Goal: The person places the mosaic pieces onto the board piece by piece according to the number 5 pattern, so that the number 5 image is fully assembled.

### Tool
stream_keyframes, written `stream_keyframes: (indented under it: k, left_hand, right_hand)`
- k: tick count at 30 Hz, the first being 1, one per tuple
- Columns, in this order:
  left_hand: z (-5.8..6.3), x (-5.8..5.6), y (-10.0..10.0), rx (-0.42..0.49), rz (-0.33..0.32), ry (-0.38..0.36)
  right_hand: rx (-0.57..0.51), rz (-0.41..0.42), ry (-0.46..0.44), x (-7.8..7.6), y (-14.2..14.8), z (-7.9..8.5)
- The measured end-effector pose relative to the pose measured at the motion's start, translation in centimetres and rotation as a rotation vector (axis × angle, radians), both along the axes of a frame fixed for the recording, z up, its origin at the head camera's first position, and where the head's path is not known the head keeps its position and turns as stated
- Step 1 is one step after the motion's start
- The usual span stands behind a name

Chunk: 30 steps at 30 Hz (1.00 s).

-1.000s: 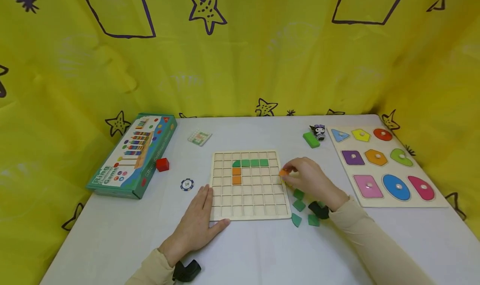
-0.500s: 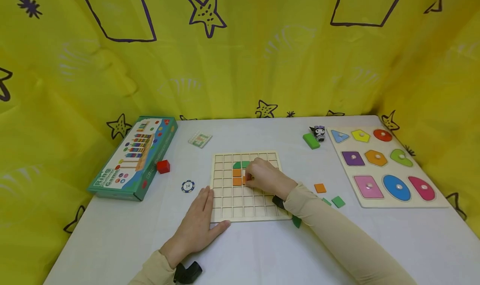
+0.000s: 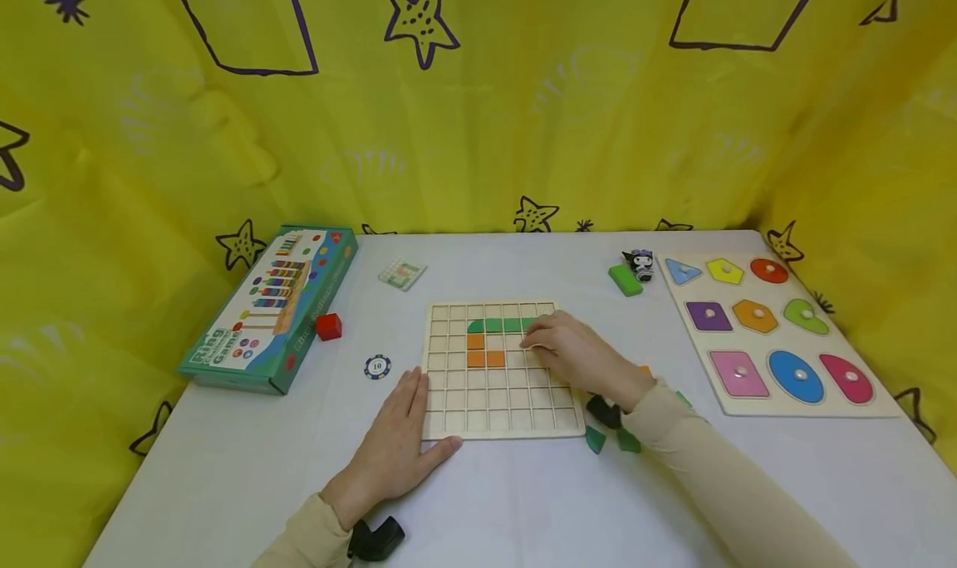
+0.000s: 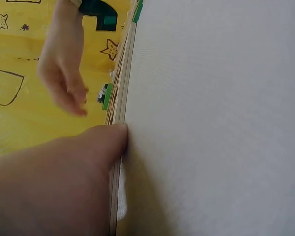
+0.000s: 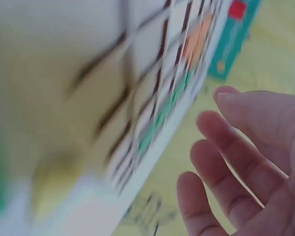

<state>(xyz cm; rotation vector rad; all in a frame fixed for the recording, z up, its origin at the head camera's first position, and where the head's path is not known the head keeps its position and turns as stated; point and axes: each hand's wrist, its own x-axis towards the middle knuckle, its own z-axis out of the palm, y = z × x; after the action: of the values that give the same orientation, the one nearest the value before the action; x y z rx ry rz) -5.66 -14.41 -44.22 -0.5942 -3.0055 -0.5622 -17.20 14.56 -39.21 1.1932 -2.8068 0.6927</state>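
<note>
A wooden grid board [image 3: 501,402] lies on the white table. My left hand [image 3: 392,448] rests along its left edge, fingers straight and thumb at the front corner. In the left wrist view the thumb [image 4: 119,135] touches the board's rim. Above the board's right part hovers my right hand [image 3: 579,356]; the right wrist view shows its fingers [image 5: 226,172] loosely bent and holding nothing. Set in the grid are a row of green tiles [image 3: 493,325], partly covered by the right hand, and an L of three orange square tiles [image 3: 476,350].
Loose green tiles [image 3: 595,439] lie right of the board, partly under the right arm. Further right is a shape puzzle [image 3: 731,315]. Behind stand a green block [image 3: 625,280] and figurine [image 3: 640,264]. Leftward are a game box [image 3: 272,302], red cube [image 3: 328,327], chip [image 3: 377,367] and pattern card [image 3: 402,274].
My right hand carried an orange tile from the board's right side, set it beside the lower orange tile, and has drawn back rightward without it. The left hand stays put.
</note>
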Motion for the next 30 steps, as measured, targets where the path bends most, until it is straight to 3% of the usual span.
stream_keyframes:
  k: [3,7,10,13,21,26,30]
  left_hand:
    - [0.1,-0.1,0.0,-0.008,-0.006,0.007]
    - [0.2,0.0,0.0,-0.022,-0.002,-0.011]
    - [0.3,0.0,0.0,-0.022,0.005,-0.019]
    - [0.4,0.0,0.0,-0.013,0.011,-0.015]
    - [0.3,0.0,0.0,0.002,-0.003,-0.011]
    - [0.1,-0.1,0.0,0.0,-0.005,-0.007]
    - [0.1,-0.1,0.1,0.006,-0.002,-0.012]
  right_hand:
    - [-0.003,-0.122,-0.056,0.3,4.1,0.3]
    - [0.025,-0.29,-0.203,1.1,9.4,0.3]
    - [0.04,-0.333,-0.282,1.8,12.2,0.0]
    - [0.051,-0.308,-0.286,2.3,13.6,-0.5]
    - [0.099,-0.341,-0.252,2.7,13.1,-1.0]
    - [0.031,-0.386,-0.27,2.2,11.5,-0.6]
    - [-0.032,-0.362,-0.247,1.7,9.0,-0.4]
